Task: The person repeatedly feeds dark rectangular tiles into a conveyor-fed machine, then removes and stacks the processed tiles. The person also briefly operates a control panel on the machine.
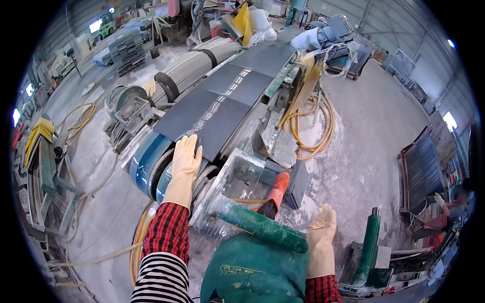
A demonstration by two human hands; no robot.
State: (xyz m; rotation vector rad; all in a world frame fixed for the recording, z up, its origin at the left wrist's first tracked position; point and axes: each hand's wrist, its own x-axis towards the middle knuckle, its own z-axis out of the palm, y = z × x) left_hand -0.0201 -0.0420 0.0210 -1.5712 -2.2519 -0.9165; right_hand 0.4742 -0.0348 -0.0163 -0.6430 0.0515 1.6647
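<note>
My left hand (185,164), in a cream rubber glove, lies flat with outstretched fingers on the near end of a dark grey slab (202,123). Beneath that end, a blue rounded machine end (151,164) curves down. Further dark slabs (262,56) continue the row away from me. Beside a green roller or pipe (262,224) across my front, my right hand (322,235) is raised in a matching glove. Its fingers are loosely bent, with nothing visible in them. My green apron (252,267) covers my front.
A grey metal trough (240,174) stands right of the slabs. An orange boot (279,187) shows near it. Yellow hose (328,126) coils on the floor. Bundled pale strips (194,65) lie left. A green post (369,247) stands right; another person (444,214) is at the far right.
</note>
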